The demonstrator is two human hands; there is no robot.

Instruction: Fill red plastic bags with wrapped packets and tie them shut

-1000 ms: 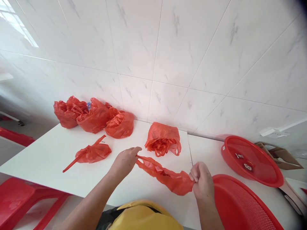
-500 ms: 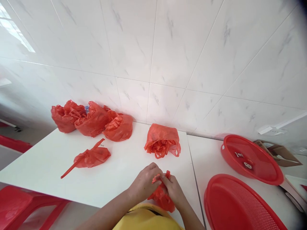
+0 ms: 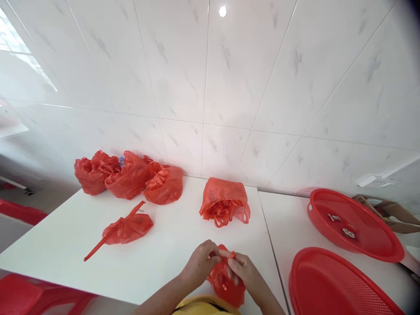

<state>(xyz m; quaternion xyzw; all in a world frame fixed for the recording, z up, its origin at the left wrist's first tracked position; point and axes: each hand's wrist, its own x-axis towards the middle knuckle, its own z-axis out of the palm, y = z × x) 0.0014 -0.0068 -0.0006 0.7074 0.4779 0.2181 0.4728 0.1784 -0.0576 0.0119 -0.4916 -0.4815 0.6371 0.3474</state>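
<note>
Close to my body, at the table's front edge, a red plastic bag [image 3: 228, 282] hangs between my two hands. My left hand [image 3: 201, 262] pinches its gathered top from the left side. My right hand [image 3: 243, 269] grips another part of the gathered top, fingers curled around it. The bag's lower part bulges, and what is inside cannot be made out. Just beyond my hands lies another red bag [image 3: 225, 199], its opening facing me, stuffed with crumpled red plastic.
A knotted red bag [image 3: 127, 229] lies to the left on the white table [image 3: 78, 234]. Several full red bags [image 3: 127, 175] stand along the wall. At right are a red basin [image 3: 361, 227] holding small items, a red colander [image 3: 341, 280] and a cardboard box [image 3: 390, 210].
My hands have shifted slightly apart on the bag's top, and more of the bag's body shows below them. The whole view has tipped upward a little.
</note>
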